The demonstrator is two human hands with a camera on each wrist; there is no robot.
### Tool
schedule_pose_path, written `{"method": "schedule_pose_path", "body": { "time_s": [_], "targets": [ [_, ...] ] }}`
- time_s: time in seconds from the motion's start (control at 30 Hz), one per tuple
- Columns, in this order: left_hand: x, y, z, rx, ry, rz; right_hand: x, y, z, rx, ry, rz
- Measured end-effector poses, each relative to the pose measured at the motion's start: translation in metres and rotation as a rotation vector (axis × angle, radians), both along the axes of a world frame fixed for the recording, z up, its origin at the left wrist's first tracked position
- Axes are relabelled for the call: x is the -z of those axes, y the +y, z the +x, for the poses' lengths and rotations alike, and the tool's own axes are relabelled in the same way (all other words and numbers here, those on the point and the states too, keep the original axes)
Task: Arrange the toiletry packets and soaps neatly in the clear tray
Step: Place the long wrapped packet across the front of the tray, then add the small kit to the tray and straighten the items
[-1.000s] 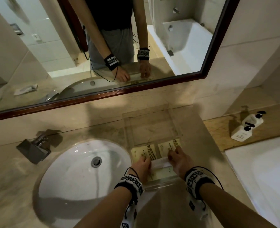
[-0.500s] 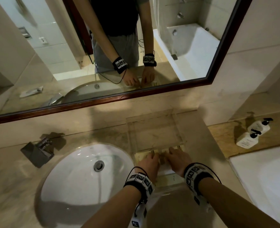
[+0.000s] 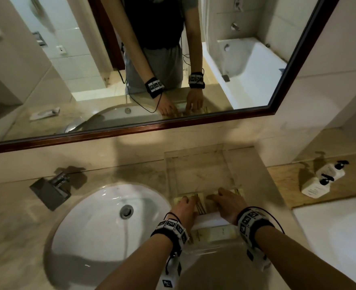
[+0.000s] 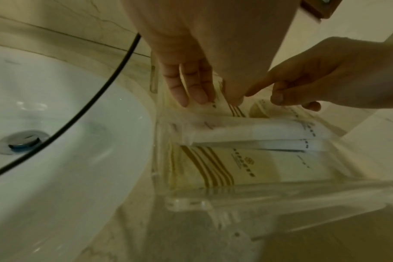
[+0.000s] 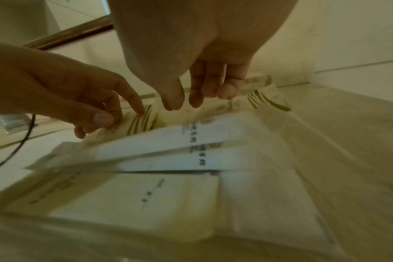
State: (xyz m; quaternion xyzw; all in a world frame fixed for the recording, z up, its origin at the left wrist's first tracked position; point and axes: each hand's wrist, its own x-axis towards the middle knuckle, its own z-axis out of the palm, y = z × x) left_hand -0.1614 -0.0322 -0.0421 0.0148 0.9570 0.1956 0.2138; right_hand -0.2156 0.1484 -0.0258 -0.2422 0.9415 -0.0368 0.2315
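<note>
Beige marble counter (image 3: 118, 176), clear acrylic tray (image 3: 194, 164): left hand (image 3: 185, 208) and right hand (image 3: 227, 203), fingers straight, pressing cream striped packets (image 3: 200, 204); next, probably aligning white sachets (image 4: 258, 131) behind.

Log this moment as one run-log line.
left hand: fingers on striped cream packet | right hand: fingers on neighbouring cream packet | clear plastic tray: far half bare
</note>
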Motion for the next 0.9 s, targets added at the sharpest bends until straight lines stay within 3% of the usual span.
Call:
{"method": "schedule_pose_path", "body": {
  "time_s": [0.23, 0.37, 0.53, 0.9],
  "targets": [
    [-0.02, -0.04, 0.038, -0.207, 0.142, 0.163, -0.019, -0.041, 0.03, 0.163, 0.135, -0.199],
    [-0.024, -0.077, 0.075, -0.312, 0.176, 0.164, -0.023, -0.057, 0.058, 0.229, 0.056, -0.181],
    [-0.031, -0.149, 0.134, -0.522, 0.175, 0.144, -0.028, -0.137, 0.093, 0.025, -0.069, -0.189],
    [-0.023, -0.379, 0.327, -1.083, 0.093, 0.018, -0.028, -0.433, 0.207, -0.434, -0.216, -0.22]
  ]
}}
